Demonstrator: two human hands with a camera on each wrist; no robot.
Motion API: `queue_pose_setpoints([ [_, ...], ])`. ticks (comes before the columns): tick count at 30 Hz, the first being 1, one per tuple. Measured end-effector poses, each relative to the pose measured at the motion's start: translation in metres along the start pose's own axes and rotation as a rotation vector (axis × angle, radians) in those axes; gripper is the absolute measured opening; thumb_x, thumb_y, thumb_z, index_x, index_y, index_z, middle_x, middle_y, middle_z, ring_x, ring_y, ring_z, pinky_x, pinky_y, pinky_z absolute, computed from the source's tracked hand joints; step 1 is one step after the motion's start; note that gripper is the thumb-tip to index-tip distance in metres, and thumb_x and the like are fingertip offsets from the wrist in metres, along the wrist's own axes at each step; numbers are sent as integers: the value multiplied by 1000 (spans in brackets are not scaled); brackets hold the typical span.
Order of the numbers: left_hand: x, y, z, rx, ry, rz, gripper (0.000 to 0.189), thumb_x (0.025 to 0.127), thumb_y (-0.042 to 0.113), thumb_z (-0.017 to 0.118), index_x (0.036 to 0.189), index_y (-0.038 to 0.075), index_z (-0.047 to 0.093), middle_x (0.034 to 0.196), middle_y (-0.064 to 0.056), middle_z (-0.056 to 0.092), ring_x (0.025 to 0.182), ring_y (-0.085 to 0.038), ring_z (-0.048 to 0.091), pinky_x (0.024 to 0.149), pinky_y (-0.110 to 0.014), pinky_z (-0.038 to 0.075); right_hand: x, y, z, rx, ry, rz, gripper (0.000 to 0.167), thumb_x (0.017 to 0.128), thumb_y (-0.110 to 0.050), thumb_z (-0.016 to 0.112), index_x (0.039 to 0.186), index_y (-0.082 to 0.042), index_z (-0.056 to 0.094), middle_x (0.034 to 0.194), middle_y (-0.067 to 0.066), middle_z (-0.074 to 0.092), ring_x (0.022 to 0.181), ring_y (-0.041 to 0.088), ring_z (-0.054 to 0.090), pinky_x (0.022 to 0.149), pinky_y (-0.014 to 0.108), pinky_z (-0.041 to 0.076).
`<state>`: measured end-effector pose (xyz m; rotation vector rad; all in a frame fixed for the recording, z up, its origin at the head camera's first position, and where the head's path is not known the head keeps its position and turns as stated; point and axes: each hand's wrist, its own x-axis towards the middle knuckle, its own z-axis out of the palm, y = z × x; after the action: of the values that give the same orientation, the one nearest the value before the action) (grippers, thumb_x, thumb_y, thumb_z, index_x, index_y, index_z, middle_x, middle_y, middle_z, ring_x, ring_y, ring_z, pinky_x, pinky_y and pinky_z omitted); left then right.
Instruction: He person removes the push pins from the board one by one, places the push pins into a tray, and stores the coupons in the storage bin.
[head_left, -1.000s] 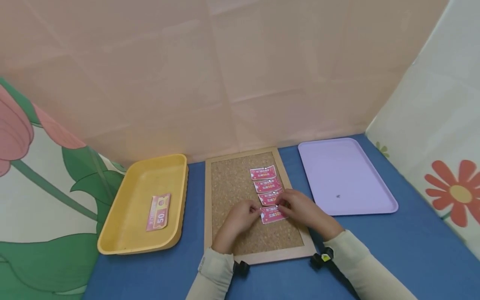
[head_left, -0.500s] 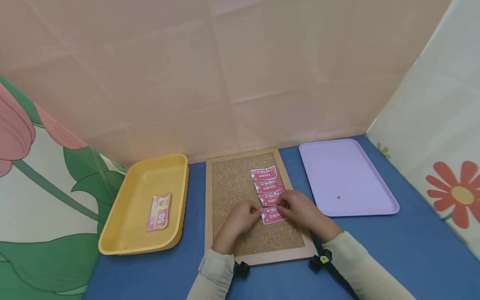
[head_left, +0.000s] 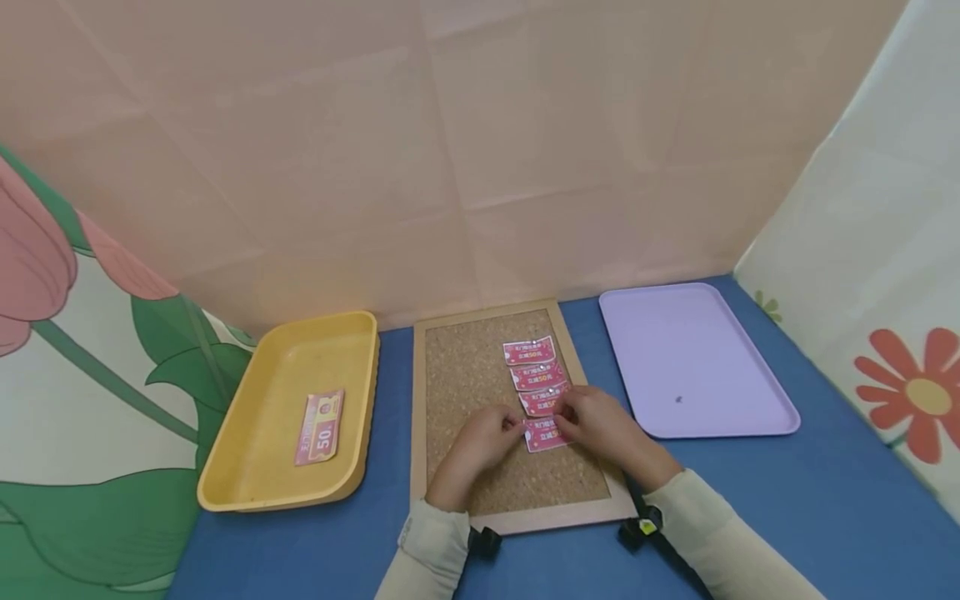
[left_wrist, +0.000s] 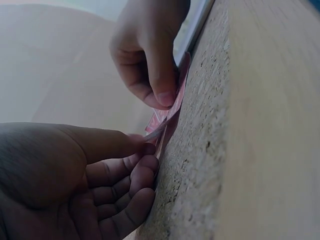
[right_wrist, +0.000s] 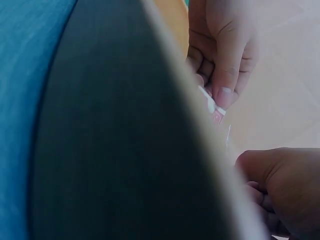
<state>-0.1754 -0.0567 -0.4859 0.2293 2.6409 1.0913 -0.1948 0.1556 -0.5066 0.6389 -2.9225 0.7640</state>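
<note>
A cork board [head_left: 468,350] carries a column of pink coupons. The upper ones, such as the top coupon [head_left: 529,354], have small shiny thumbtacks at their upper edges. My left hand [head_left: 483,437] pinches the left corner of the lowest coupon [head_left: 543,437] between thumb and fingers, and the left wrist view shows that paper slightly lifted and bent off the cork. My right hand [head_left: 600,425] has thumb and finger pinched together at the same coupon's upper edge, on a thumbtack mostly hidden by the fingertips. In the left wrist view its thumb overlaps the paper.
A yellow tray [head_left: 232,446] stands left of the board, with a pink coupon [head_left: 321,427] marked 50 in it. To the right lies a purple tray [head_left: 690,350] bearing a small dark bit [head_left: 678,399]. Blue cloth [head_left: 750,492] covers the table. Papered walls rise behind and beside.
Both hands stay at the lowest coupon. The right fingertips shift slightly, and the shiny dot seen at them a second ago is now covered. The whole scene sits a little lower in view.
</note>
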Motion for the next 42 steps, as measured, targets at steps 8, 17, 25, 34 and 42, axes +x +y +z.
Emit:
queue_pose_setpoints([
  [8,-1,-1,1,-2,1,0,20,97,30,60,84,16,68,70,3,57,59,-12,50,52,-30,42,-2,-1,0,-19,30,-25,7,84,-22,72,81,-19,67,74,-10,55,66,6,49,59,24,45],
  [17,0,0,1,10,4,1,20,97,29,61,83,16,68,70,4,57,59,-12,50,52,-29,42,-2,-2,0,-28,13,-29,7,85,-23,72,84,-18,67,76,-11,56,68,5,50,61,24,46],
  [25,-1,0,0,8,3,3,19,97,29,62,83,17,67,71,3,57,60,-12,51,52,-30,42,-1,1,-3,7,-22,-18,9,86,-25,75,88,-19,68,79,-10,56,69,5,51,62,24,47],
  [34,-1,-2,0,7,-6,-9,18,97,29,61,83,17,67,71,3,57,60,-13,51,53,-30,43,-1,-4,-2,-25,-5,-9,8,85,-22,73,84,-19,67,77,-10,55,67,5,51,61,24,47],
  [42,-1,0,-1,8,-4,1,19,97,28,61,83,17,67,71,3,57,60,-13,51,53,-30,42,-2,-3,-1,-54,15,-24,9,83,-23,73,82,-18,65,76,-9,54,67,6,49,60,24,46],
])
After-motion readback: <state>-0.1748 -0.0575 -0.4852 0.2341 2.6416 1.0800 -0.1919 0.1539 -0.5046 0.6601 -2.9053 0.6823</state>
